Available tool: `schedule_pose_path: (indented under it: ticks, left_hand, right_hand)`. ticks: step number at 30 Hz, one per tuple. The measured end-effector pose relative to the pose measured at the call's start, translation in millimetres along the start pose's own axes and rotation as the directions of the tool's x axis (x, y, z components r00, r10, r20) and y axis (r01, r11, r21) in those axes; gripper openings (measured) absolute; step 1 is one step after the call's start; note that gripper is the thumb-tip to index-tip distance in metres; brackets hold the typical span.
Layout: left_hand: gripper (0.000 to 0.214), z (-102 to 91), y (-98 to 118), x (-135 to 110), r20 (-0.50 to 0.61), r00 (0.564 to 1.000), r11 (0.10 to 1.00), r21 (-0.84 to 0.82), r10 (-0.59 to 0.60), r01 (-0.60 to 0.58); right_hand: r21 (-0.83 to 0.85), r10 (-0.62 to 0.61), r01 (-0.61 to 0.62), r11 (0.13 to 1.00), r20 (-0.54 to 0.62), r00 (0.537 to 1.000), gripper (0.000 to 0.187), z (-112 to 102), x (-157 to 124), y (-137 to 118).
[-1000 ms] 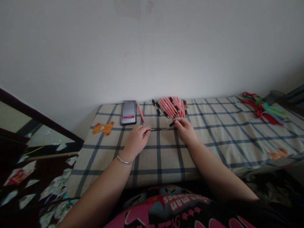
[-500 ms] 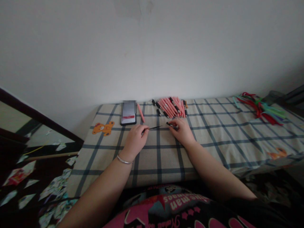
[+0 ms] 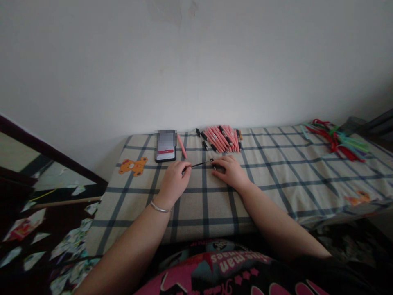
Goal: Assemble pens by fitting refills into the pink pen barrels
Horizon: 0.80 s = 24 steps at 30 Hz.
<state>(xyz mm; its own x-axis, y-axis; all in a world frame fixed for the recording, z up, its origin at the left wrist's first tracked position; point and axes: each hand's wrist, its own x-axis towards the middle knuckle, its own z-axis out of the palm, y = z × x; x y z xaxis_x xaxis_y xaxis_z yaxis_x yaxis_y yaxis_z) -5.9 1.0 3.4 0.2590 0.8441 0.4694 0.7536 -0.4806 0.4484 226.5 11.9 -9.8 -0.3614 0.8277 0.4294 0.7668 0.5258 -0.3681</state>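
My left hand (image 3: 175,179) is closed in a pinch on a thin dark pen refill (image 3: 199,164), which points right toward the other hand. At the refill's far tip, a small black pen part (image 3: 211,160) sits at the fingertips of my right hand (image 3: 229,172); it is too small to tell its exact kind. My right thumb is held apart, lower down. Just beyond my right hand lies a pile of pink pen barrels (image 3: 216,139) mixed with black pen parts. One single pink barrel (image 3: 182,146) lies beyond my left hand.
A phone (image 3: 166,158) with a lit screen lies left of the single barrel. Coloured strips (image 3: 337,141) are heaped at the far right of the checked tablecloth (image 3: 190,209). A wall (image 3: 196,82) stands behind the table. Scraps (image 3: 72,246) litter the lower left.
My right hand has moved left with the small black part, bringing it to the refill's tip. The right thumb has spread downward. My left hand has barely moved.
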Motion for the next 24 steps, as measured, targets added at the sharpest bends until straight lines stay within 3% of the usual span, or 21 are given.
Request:
schedule_pose_path:
  ticks: [12,18,24]
  left_hand:
    - [0.015,-0.4,2,-2,0.032,0.997,0.997,0.008,0.073,-0.073]
    - [0.015,-0.1,2,-2,0.043,0.996,0.997,0.007,0.082,-0.082]
    - [0.015,1.3,1,-2,0.052,0.995,0.996,0.003,0.086,-0.086]
  right_hand:
    - [0.101,-0.026,0.04,0.994,-0.136,0.99,0.02,-7,-1,-11]
    - [0.138,-0.061,0.081,0.987,-0.143,0.988,0.009,-9,-1,-13]
    - [0.187,-0.049,0.075,0.98,-0.136,0.989,0.009,-8,0,-12]
